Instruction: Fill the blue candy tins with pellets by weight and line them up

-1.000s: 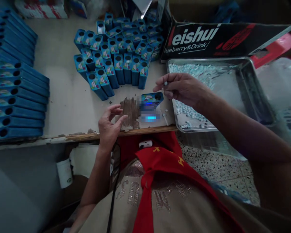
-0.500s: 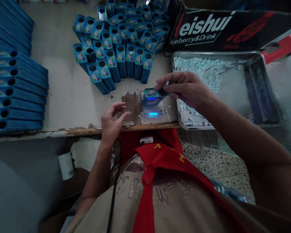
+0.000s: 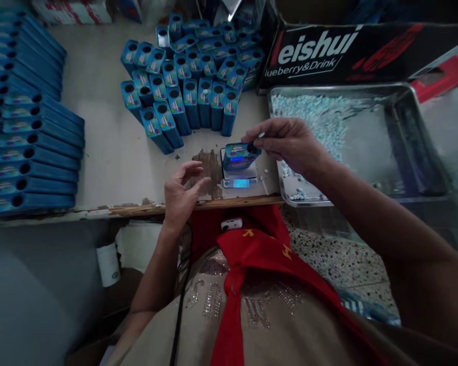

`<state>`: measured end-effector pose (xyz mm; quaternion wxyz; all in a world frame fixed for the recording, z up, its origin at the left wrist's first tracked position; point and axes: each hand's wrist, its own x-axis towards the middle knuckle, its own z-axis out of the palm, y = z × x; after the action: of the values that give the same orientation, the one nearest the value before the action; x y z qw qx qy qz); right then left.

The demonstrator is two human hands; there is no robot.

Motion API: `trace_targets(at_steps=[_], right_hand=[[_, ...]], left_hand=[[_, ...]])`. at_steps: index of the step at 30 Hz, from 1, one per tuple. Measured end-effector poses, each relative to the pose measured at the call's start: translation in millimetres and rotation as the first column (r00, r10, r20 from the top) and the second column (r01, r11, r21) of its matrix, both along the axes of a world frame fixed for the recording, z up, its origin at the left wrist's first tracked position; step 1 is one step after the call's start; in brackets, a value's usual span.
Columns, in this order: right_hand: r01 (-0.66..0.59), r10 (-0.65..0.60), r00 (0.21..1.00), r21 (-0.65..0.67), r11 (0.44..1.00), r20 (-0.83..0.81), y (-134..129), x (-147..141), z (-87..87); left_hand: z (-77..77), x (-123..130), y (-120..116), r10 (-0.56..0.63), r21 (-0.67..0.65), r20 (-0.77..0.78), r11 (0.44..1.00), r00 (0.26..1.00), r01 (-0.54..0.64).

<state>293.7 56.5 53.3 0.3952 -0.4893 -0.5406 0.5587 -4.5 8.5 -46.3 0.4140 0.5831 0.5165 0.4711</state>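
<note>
A blue box [image 3: 239, 156] with a dark round hole in its top stands on a small white scale [image 3: 227, 181] with a lit display. My right hand [image 3: 286, 140] is at the box's right end, over the hole, its fingers pinched on a small pale candy [image 3: 261, 135]. My left hand [image 3: 183, 190] hovers at the table's front edge, left of the scale, fingers apart and nothing in them. To the right, a metal tray [image 3: 366, 87] holds many pale blue and white candies [image 3: 320, 119].
Rows of blue boxes [image 3: 191, 101] stand behind the scale, and more blue boxes [image 3: 34, 168] lie stacked at the left. Behind the tray is a black carton [image 3: 328, 56]. A few loose candies and a thin white stick [image 3: 264, 186] lie right of the scale.
The whole view has shifted slightly, showing more of the left stacks. My right hand stays over the box with the candy; my left hand keeps its open pose.
</note>
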Motion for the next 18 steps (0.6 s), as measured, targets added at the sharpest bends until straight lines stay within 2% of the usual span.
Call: trace_targets(at_steps=[4,8,11,13,16,18], right_hand=[[-0.031,0.031,0.999,-0.042,0.999,-0.010,3,5,-2.6],[0.021,-0.022,0.998,-0.023,1.000,-0.058,5,13,1.0],[0.071,-0.070,0.992,0.004,0.997,-0.109,11,17,2.6],[0.121,-0.114,0.986,0.053,0.991,-0.120,23,17,-0.8],[0.157,-0.169,0.985,0.232,0.960,0.033,56,10,-13.3],[0.085,-0.181,0.951,0.350,0.933,0.251,82,5,-24.0]], left_hand=[[7.0,7,7,0.005,0.072,-0.093,0.997,0.996,0.001],[22.5,23,23,0.020,0.270,-0.254,0.962,0.967,0.051],[34.1,49,39,0.012,0.396,-0.434,0.901,0.901,0.179],[38.9,70,47,-0.050,0.377,-0.574,0.870,0.817,0.318],[44.9,90,51,-0.136,0.285,-0.711,0.840,0.690,0.461],[53.0,82,50,-0.100,0.297,-0.735,0.841,0.670,0.452]])
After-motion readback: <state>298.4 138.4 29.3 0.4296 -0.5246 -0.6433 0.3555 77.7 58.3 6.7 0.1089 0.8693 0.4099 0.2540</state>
